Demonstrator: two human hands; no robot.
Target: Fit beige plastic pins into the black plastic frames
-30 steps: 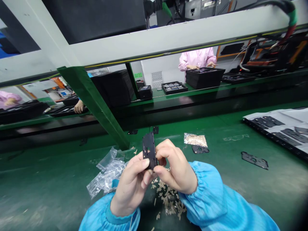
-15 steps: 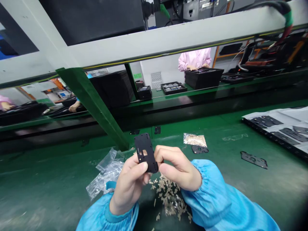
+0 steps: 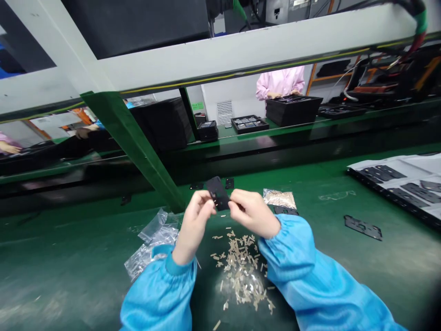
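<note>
My left hand (image 3: 195, 225) and my right hand (image 3: 253, 212) both pinch a thin black perforated plate (image 3: 217, 193) by its lower edges, and part of it is hidden behind my fingers. Below my hands, a scattered pile of small beige strips (image 3: 241, 271) lies on the green bench mat (image 3: 79, 257). A crumpled clear plastic bag (image 3: 153, 241) sits just left of my left wrist. Beyond my right hand lies a small foil-like packet (image 3: 279, 199), with a black plate (image 3: 285, 211) partly under it.
Another black plate (image 3: 363, 227) lies on the mat to the right, by a tray (image 3: 396, 184) of black plates on white sheet. Small black pieces (image 3: 229, 183) lie near the green beam (image 3: 132, 151). Beyond, a co-worker in pink (image 3: 279, 82) handles a black crate (image 3: 293, 110).
Both hands have moved up and away from me, carrying the black plate toward the far side of the mat. The plate has turned and now lies flatter, with more of it behind my fingers.
</note>
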